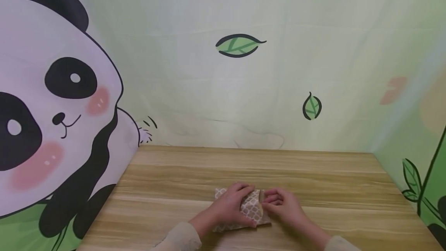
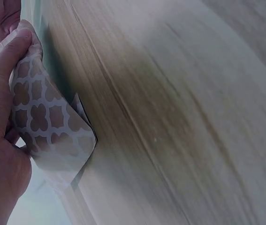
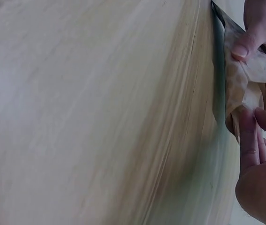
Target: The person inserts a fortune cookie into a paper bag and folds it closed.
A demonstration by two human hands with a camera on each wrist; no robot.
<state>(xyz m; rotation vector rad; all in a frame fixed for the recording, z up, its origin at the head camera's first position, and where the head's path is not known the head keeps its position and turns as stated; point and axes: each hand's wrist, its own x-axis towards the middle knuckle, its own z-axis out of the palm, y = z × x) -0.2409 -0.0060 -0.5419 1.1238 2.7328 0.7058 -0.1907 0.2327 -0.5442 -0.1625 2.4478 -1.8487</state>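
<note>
A tan paper bag (image 1: 251, 209) with a white lattice pattern lies flat near the front of the wooden table. My left hand (image 1: 228, 206) grips it across the middle, fingers at the far edge and thumb at the near edge. At the bag's right end, plain brown paper shows, and my right hand (image 1: 283, 207) pinches the edge there between thumb and fingers. In the left wrist view the bag's corner (image 2: 60, 124) sticks out past the left hand, slightly lifted. The right wrist view shows the folded end of the bag (image 3: 252, 96) by the right fingertips.
The wood-grain table (image 1: 167, 173) reaches back to a cloth backdrop (image 1: 174, 69) with printed leaves. A large printed panda (image 1: 69, 76) covers the left side. Light sleeves (image 1: 181, 237) end at both wrists.
</note>
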